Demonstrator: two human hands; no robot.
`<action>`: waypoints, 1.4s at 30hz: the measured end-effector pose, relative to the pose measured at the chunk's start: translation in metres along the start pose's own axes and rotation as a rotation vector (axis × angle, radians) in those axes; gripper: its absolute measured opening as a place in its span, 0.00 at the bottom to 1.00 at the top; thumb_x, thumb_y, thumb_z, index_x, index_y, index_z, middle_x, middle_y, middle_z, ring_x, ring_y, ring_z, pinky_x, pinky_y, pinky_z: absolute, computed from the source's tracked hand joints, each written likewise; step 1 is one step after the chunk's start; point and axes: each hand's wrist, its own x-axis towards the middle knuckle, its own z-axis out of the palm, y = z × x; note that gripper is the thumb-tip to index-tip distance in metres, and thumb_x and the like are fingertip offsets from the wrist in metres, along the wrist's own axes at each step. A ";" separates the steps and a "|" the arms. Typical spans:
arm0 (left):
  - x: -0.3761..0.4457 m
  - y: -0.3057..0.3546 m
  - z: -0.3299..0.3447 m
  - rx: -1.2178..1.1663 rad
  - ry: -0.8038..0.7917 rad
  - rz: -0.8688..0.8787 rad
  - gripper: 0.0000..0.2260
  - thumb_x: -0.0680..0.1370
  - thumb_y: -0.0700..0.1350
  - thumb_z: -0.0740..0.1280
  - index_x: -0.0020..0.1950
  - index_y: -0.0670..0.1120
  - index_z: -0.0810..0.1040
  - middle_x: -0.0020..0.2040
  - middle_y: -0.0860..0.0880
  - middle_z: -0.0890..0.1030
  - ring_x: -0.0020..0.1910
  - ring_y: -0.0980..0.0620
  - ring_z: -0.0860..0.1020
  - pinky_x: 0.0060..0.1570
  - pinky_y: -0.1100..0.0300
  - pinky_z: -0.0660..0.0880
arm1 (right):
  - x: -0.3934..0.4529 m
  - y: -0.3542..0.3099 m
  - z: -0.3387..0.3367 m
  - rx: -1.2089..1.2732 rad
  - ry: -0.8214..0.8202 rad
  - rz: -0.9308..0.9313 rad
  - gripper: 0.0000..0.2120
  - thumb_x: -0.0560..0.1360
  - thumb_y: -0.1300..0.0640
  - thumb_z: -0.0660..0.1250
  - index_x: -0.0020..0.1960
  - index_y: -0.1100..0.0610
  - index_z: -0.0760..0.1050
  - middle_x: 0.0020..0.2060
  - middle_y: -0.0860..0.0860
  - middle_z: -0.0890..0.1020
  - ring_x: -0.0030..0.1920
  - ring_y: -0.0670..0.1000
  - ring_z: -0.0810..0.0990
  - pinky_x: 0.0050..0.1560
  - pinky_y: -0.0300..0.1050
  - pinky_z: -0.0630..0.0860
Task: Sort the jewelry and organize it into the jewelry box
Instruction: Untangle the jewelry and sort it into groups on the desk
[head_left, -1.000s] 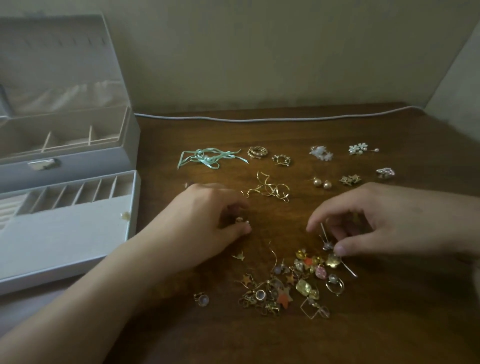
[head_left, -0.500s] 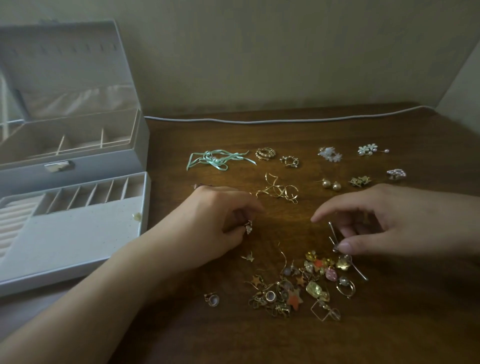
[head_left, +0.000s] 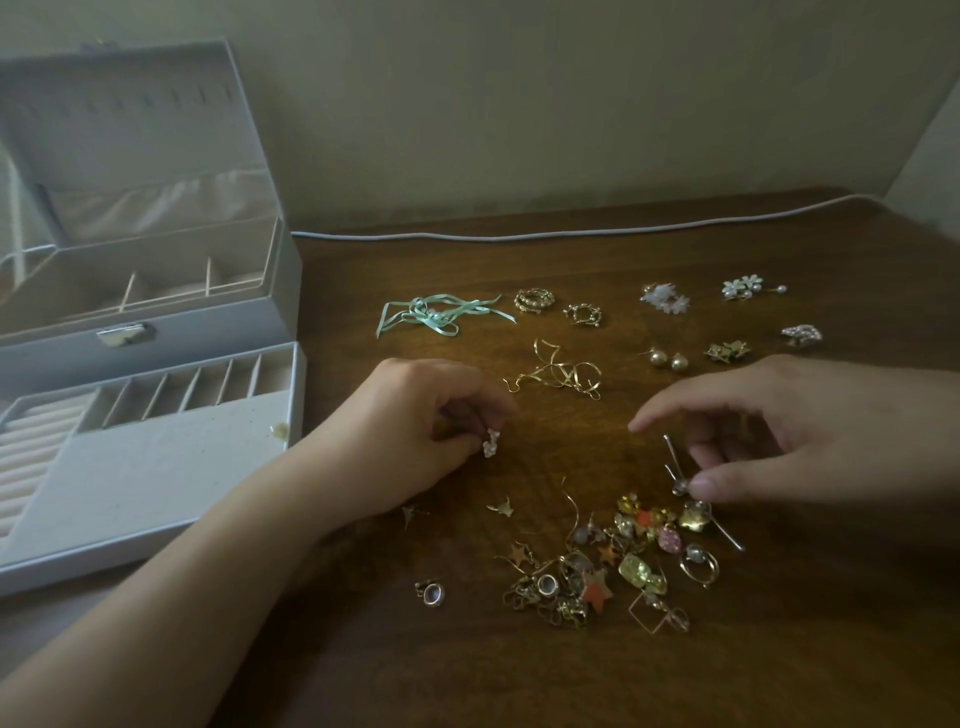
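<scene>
Head view: your left hand (head_left: 415, 431) pinches a white earring (head_left: 491, 443) mid-frame; right hand (head_left: 779, 441) pinches a pin (head_left: 675, 470) above the pile (head_left: 613, 556). Match pairs first; box (head_left: 156, 457) sits open, left.

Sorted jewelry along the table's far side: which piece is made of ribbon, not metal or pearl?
The mint-green ribbon piece, at the left end of the far row, nearest the jewelry box. Its neighbours are gold rings.

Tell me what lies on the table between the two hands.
Head view: bare wood separates the left hand from the right hand; the gold chain lies just beyond.
</scene>
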 end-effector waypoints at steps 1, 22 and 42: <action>0.000 0.000 0.000 0.004 0.001 0.006 0.20 0.70 0.33 0.75 0.52 0.57 0.83 0.43 0.61 0.82 0.46 0.60 0.81 0.46 0.69 0.77 | -0.001 0.000 -0.001 0.010 -0.003 0.002 0.24 0.67 0.37 0.66 0.60 0.23 0.63 0.46 0.39 0.79 0.46 0.45 0.79 0.43 0.41 0.79; -0.006 0.020 0.009 0.184 -0.044 0.242 0.12 0.78 0.44 0.67 0.60 0.50 0.81 0.57 0.56 0.79 0.57 0.57 0.77 0.57 0.58 0.76 | -0.002 -0.009 0.001 -0.043 -0.057 0.035 0.07 0.73 0.51 0.72 0.46 0.38 0.80 0.42 0.38 0.81 0.44 0.40 0.80 0.46 0.42 0.79; -0.020 0.071 0.050 0.319 -0.277 0.420 0.33 0.76 0.69 0.58 0.75 0.51 0.65 0.68 0.54 0.70 0.63 0.53 0.69 0.62 0.54 0.72 | 0.008 -0.016 -0.013 0.151 0.339 -0.135 0.04 0.68 0.54 0.76 0.39 0.45 0.84 0.35 0.48 0.85 0.36 0.49 0.82 0.39 0.47 0.77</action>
